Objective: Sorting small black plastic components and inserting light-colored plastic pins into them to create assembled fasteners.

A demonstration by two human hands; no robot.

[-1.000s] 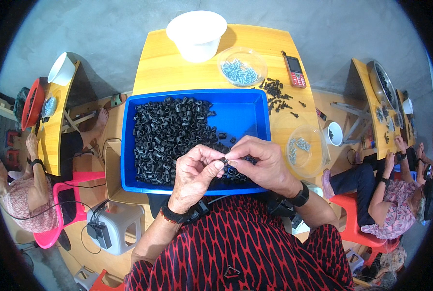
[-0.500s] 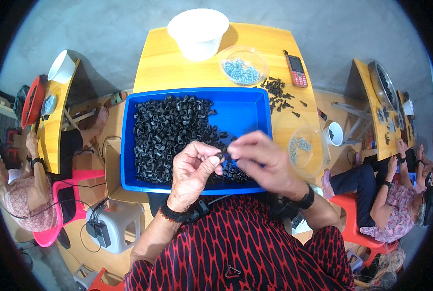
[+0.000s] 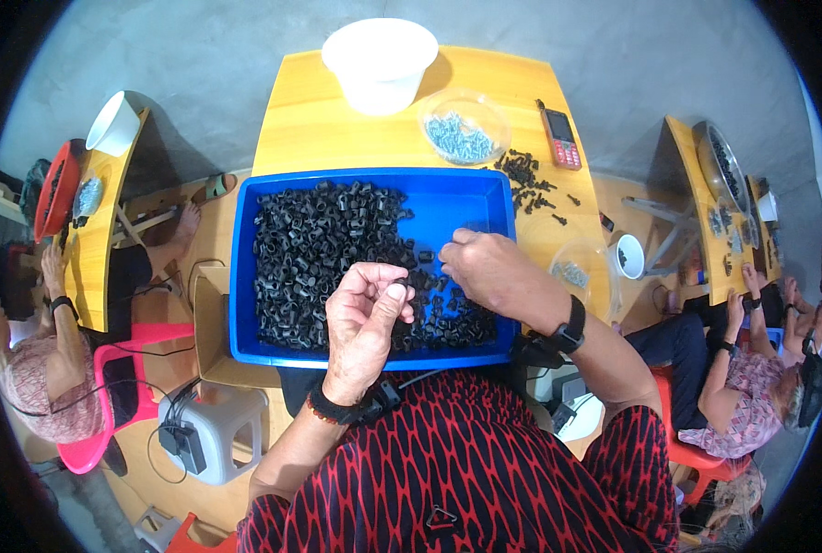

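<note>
Left hand [image 3: 360,313] pinches small dark piece [image 3: 403,282], right hand [image 3: 496,275] apart at two o'clock, grip unclear, over rectangular blue plastic tray [image 3: 462,203].

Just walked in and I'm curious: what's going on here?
A person is working over a blue tray partly filled with small black parts. The left hand seems to pinch one, mostly hidden; the right hand is apart from it, over the tray's right side, its grip unclear. On the yellow table beyond sit a clear dish of silvery screws and loose black pieces.
</note>
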